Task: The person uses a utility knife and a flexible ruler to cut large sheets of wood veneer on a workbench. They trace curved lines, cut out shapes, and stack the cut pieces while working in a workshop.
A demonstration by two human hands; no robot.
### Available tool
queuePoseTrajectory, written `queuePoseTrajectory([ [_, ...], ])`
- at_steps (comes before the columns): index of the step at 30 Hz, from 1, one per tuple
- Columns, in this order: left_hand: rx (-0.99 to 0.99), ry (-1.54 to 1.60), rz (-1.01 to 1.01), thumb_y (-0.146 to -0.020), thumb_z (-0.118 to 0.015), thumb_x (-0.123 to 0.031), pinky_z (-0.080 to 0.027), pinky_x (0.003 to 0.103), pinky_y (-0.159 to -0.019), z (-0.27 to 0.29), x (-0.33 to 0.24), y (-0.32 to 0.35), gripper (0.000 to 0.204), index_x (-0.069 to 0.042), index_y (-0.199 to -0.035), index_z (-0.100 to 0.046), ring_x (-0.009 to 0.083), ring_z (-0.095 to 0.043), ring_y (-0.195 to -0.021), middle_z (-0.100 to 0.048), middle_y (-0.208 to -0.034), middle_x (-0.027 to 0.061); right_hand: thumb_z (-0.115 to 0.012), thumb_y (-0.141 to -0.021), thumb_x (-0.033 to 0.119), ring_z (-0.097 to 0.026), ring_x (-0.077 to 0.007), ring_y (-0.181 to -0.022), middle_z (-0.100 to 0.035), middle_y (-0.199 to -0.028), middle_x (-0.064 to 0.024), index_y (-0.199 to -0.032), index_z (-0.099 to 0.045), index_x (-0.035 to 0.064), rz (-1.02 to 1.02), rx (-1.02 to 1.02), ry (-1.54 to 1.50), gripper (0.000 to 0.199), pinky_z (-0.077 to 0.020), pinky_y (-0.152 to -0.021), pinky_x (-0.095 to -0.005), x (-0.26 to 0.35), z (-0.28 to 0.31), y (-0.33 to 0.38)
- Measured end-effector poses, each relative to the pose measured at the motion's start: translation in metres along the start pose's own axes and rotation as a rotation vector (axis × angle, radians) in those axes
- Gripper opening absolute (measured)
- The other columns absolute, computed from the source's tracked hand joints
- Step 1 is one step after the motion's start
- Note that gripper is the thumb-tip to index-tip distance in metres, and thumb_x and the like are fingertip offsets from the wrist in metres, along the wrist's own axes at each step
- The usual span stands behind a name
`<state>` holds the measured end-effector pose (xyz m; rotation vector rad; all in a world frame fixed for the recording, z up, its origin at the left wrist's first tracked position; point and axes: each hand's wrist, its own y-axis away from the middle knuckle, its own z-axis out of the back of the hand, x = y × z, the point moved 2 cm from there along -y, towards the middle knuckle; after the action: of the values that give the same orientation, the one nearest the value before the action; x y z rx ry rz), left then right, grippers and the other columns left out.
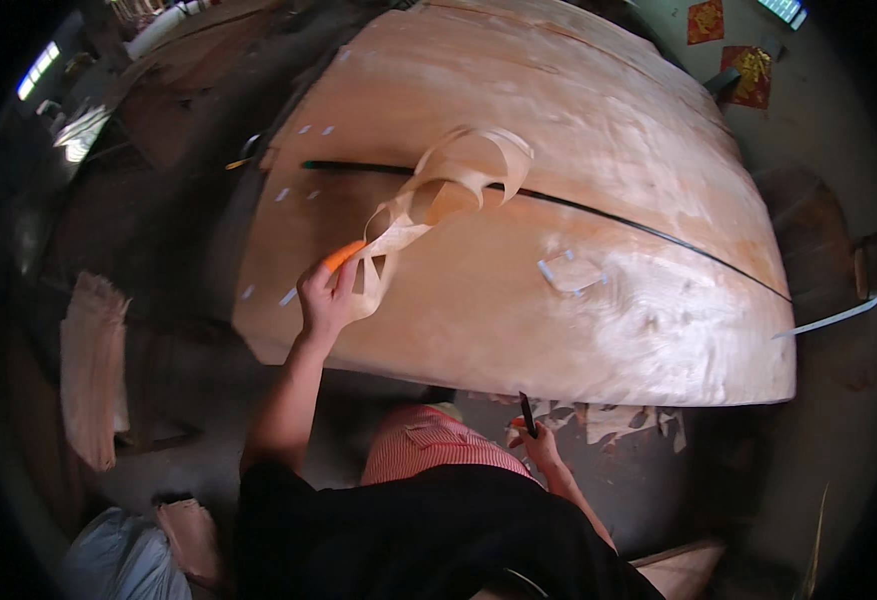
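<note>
My left hand (326,295), with an orange cover on one fingertip, grips a curled strip of thin wood veneer (438,190) and lifts it above the big pale veneer sheet (518,310) on the workbench. A long dark split (598,212) runs across that sheet from left to right. Down near my body, below the sheet's front edge, my right hand (536,445) holds a small dark knife (526,412) with its blade pointing up. A patched spot (570,272) with pale tape bits sits right of centre on the sheet.
Small tape pieces (298,190) dot the sheet's left part. Veneer scraps (618,420) lie on the floor under the front edge. A stack of veneer (93,365) stands at the left, a pale sack (123,560) at lower left. Red paper decorations (748,70) hang at the upper right.
</note>
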<state>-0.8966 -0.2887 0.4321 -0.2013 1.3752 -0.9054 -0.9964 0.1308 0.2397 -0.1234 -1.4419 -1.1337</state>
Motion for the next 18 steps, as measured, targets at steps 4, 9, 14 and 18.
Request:
queuePoseTrajectory([
  [4,-0.057,0.121,0.204,-0.080,-0.054,-0.004,-0.042,0.022,-0.074,0.117,-0.032,0.068,0.018,0.002,-0.096,-0.058,0.0098,-0.055,-0.081,-0.060,-0.087,0.0061,-0.048,-0.082,0.007,-0.059,-0.0158,-0.060,-0.057,-0.076,-0.0077,-0.095,-0.054,-0.0009,-0.031,0.075,-0.057,0.017,-0.0431,-0.055,-0.0243,-0.021,-0.070,0.031],
  [9,-0.155,0.078,0.413,-0.082,-0.052,-0.010,-0.044,0.020,-0.070,0.271,-0.045,0.114,0.020,0.001,-0.098,-0.058,0.0085,-0.055,-0.077,-0.060,-0.089,0.0058,-0.048,-0.082,0.010,-0.051,-0.0115,-0.052,-0.059,-0.069,-0.0072,-0.097,-0.055,0.0032,-0.077,0.187,-0.031,0.018,-0.0348,-0.043,-0.0211,-0.059,-0.144,0.060],
  [14,-0.309,0.086,0.512,-0.084,-0.050,-0.016,-0.045,0.022,-0.069,0.411,-0.033,0.111,0.023,-0.001,-0.101,-0.057,0.0111,-0.057,-0.079,-0.060,-0.091,0.0060,-0.047,-0.082,0.013,-0.037,-0.0031,-0.039,-0.060,-0.062,-0.0053,-0.097,-0.057,0.0063,0.054,0.211,0.016,0.020,-0.0257,-0.036,-0.0176,-0.033,-0.191,0.079],
  [18,-0.344,-0.139,0.475,-0.083,-0.051,-0.021,-0.044,0.021,-0.067,0.543,-0.014,0.102,0.027,-0.001,-0.100,-0.057,0.0100,-0.056,-0.075,-0.059,-0.088,0.0043,-0.047,-0.082,0.014,-0.034,-0.0039,-0.037,-0.060,-0.063,-0.0071,-0.098,-0.058,0.0062,-0.008,0.162,0.057,0.020,-0.0237,-0.035,-0.0187,-0.009,-0.247,0.080],
])
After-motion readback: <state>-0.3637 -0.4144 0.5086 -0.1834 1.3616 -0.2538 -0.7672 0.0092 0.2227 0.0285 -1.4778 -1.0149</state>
